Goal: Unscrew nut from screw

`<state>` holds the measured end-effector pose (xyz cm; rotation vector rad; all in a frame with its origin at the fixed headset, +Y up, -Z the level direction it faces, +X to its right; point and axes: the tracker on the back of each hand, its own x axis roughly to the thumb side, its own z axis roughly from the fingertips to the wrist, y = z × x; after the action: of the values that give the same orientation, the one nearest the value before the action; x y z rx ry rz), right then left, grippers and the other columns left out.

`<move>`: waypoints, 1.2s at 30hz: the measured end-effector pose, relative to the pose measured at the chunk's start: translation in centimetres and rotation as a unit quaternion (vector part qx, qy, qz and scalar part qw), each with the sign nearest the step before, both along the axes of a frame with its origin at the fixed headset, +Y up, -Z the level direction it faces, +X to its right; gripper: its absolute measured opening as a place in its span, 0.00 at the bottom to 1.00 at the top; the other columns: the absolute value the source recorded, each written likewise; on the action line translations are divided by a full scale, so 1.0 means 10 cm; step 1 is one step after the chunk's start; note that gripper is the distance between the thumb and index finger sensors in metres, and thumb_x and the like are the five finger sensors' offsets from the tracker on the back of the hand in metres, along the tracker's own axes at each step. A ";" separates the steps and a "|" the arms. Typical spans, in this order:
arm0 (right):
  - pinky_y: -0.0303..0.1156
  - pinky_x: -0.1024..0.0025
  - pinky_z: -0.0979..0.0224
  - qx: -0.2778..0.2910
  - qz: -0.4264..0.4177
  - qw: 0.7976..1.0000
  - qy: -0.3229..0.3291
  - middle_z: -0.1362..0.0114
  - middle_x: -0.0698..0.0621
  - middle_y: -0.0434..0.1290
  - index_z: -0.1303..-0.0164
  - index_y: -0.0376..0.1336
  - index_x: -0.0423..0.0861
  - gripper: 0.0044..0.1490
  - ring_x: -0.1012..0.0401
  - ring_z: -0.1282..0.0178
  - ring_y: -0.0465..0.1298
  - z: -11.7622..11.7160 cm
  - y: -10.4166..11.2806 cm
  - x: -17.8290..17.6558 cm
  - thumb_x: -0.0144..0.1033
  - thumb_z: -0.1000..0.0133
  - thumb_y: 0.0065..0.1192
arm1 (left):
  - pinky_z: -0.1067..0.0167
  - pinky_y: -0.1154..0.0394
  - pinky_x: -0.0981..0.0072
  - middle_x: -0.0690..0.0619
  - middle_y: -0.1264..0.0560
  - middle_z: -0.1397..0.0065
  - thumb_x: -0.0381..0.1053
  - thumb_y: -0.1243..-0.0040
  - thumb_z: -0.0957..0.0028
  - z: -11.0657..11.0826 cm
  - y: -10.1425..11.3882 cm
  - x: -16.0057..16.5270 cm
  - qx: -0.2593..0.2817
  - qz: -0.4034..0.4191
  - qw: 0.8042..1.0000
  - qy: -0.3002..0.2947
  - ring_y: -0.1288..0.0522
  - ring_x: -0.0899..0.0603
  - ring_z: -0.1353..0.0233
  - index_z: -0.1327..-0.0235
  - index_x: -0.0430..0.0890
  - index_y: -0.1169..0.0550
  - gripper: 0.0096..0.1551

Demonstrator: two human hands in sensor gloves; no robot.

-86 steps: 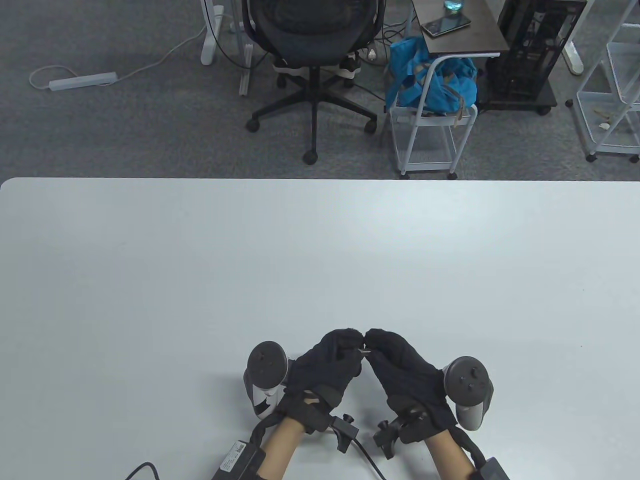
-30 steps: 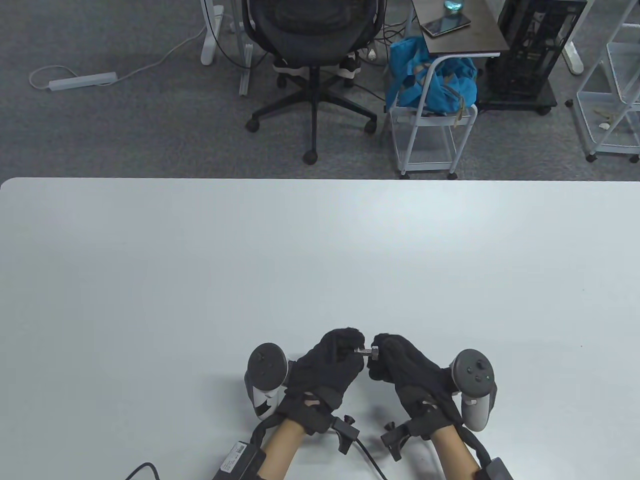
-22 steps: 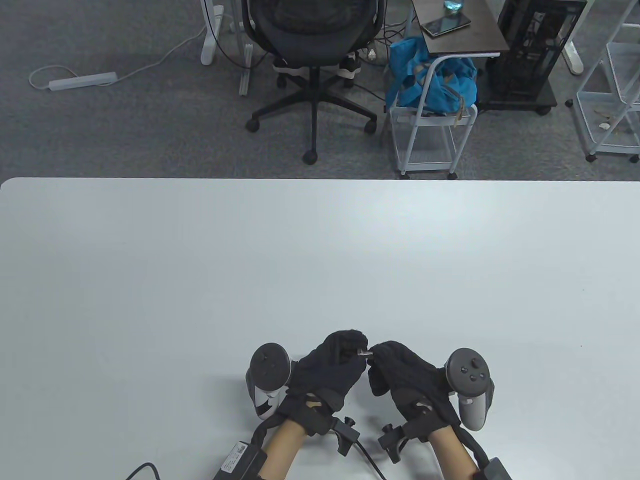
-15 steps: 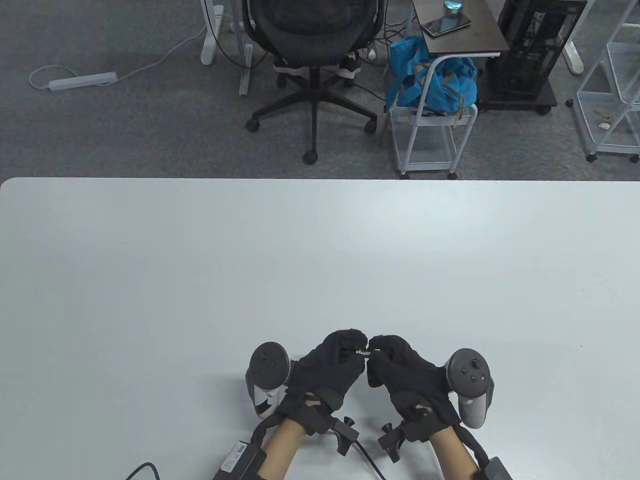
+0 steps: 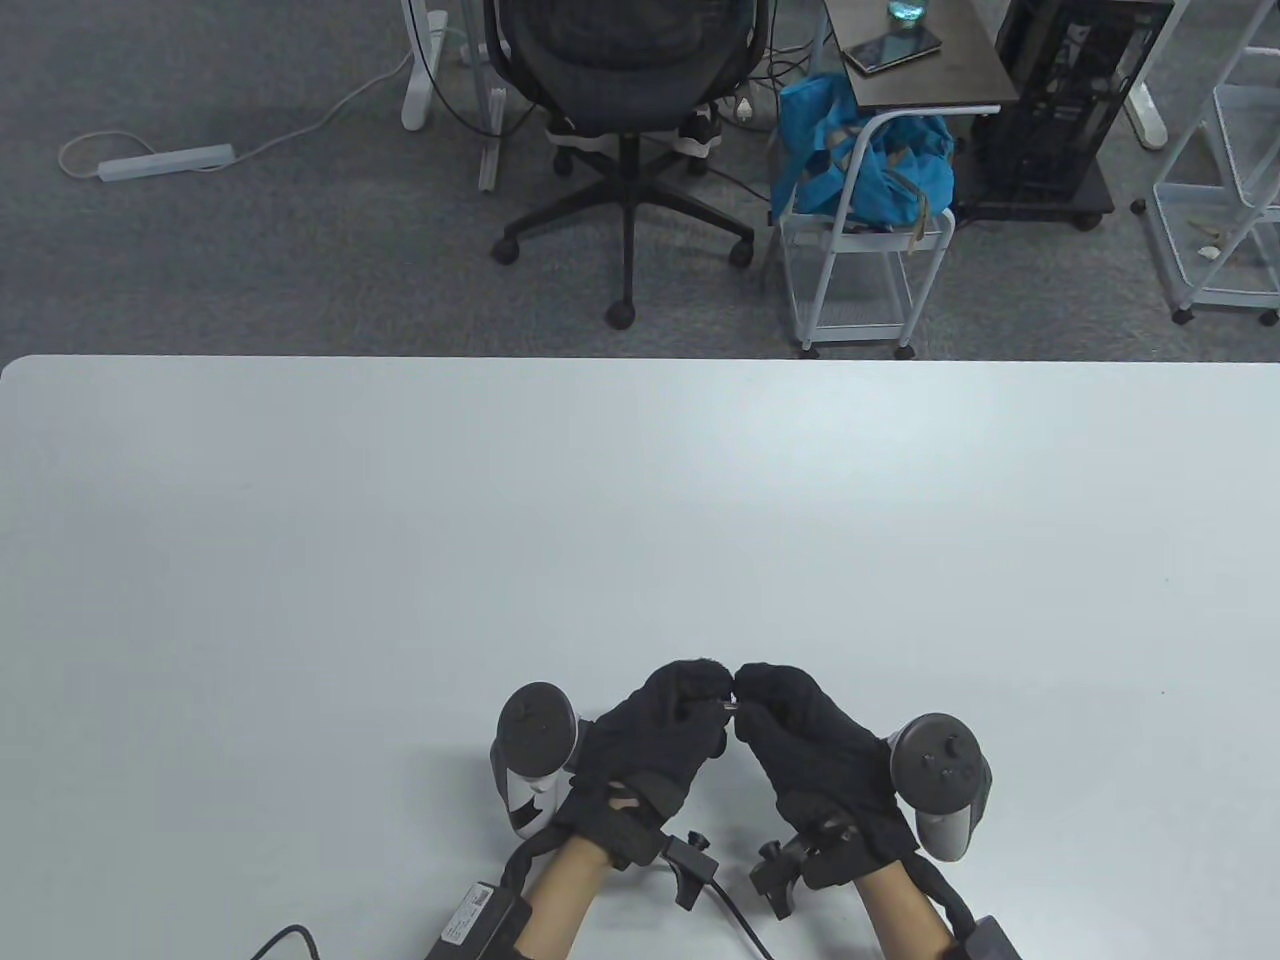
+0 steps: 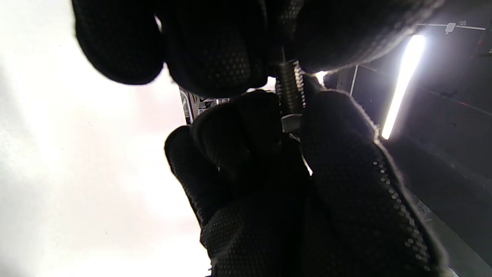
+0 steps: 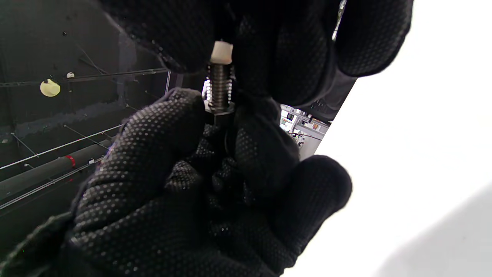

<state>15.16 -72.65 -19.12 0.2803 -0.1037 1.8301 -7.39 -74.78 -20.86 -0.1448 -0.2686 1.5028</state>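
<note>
We pinch the threaded screw [image 7: 219, 86] with left hand [image 5: 660, 735] fingertips, right hand [image 5: 815, 755] fingertips pinching its nut [image 7: 219, 109], at table's [image 5: 640, 500] six o'clock; small, rigid, slick steel; we'd grip the nut's flats.

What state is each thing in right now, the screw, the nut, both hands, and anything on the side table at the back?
screw: held off the table between both hands, threads bare.
nut: on the screw, not yet off.
left hand: fingers grip one end of the screw.
right hand: fingers pinch the nut.
phone: lying flat on the side table.
office chair: unoccupied.
</note>
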 end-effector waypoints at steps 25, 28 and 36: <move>0.75 0.40 0.42 -0.104 -0.014 0.994 0.002 0.52 0.46 0.81 0.36 0.67 0.35 0.37 0.49 0.57 0.82 -0.03 -0.15 0.02 0.54 0.38 0.54 | 0.41 0.23 0.38 0.41 0.22 0.34 0.49 0.31 0.48 0.00 0.02 0.01 0.026 -0.006 1.000 0.002 0.18 0.42 0.47 0.36 0.53 0.22 0.25; 0.75 0.40 0.39 -0.088 -0.029 0.996 0.006 0.49 0.46 0.80 0.32 0.64 0.34 0.36 0.49 0.55 0.81 -0.02 -0.11 0.00 0.50 0.39 0.58 | 0.42 0.22 0.38 0.41 0.21 0.35 0.50 0.31 0.48 0.00 0.02 0.00 0.023 -0.003 1.000 0.005 0.17 0.42 0.48 0.35 0.52 0.23 0.26; 0.75 0.42 0.37 -0.038 -0.018 0.999 -0.001 0.48 0.46 0.80 0.30 0.64 0.38 0.33 0.50 0.53 0.81 -0.01 -0.04 0.00 0.44 0.40 0.62 | 0.44 0.21 0.40 0.42 0.20 0.38 0.53 0.33 0.47 0.00 0.01 0.00 0.014 0.007 1.000 0.004 0.17 0.43 0.50 0.35 0.51 0.23 0.26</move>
<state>15.18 -73.01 -19.22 0.2212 -0.0405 1.7946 -7.34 -74.68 -20.83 -0.1152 -0.2834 1.5119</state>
